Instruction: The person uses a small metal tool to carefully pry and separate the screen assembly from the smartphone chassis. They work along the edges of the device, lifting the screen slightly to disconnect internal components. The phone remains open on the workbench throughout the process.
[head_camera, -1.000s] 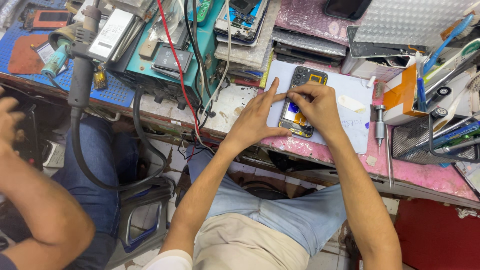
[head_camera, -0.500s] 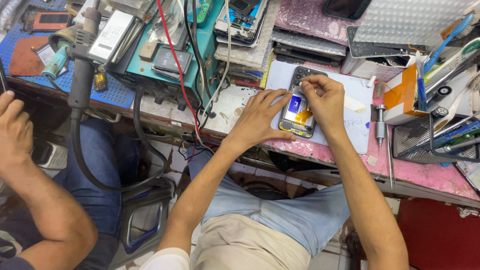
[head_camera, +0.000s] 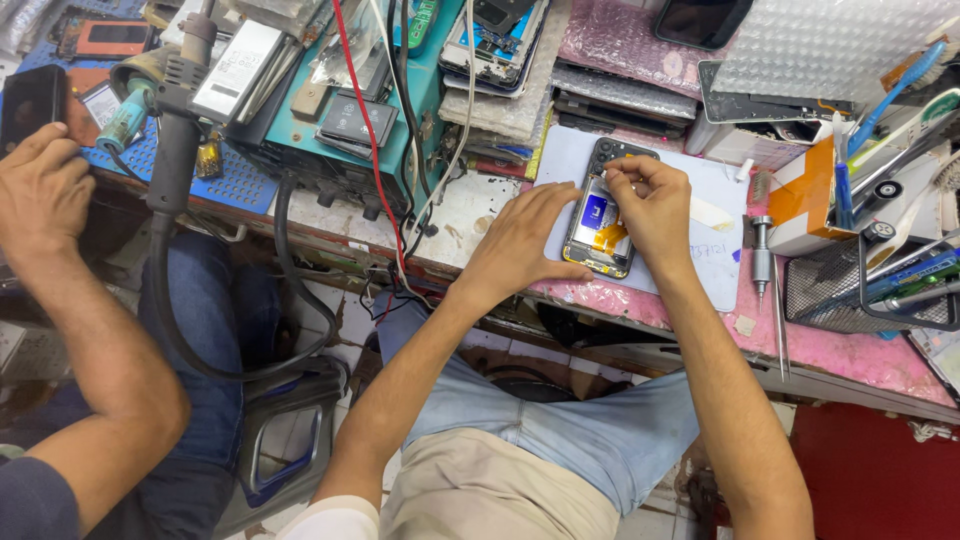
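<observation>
On a messy pink bench (head_camera: 830, 350), the left hand (head_camera: 525, 240) lies flat, fingers together, beside an open phone (head_camera: 603, 210); the right hand (head_camera: 650, 205) pinches inside it.

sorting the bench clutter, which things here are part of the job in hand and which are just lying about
In hand: opened phone, left hand, right hand, pale work mat.

Lying about: screwdriver, hot-air tool, teal power unit, wire basket, co-worker's hand.

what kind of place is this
Most likely a phone repair bench: an opened black smartphone under both hands, a grey hot-air tool with hose, and stacked dismantled phones behind.
</observation>
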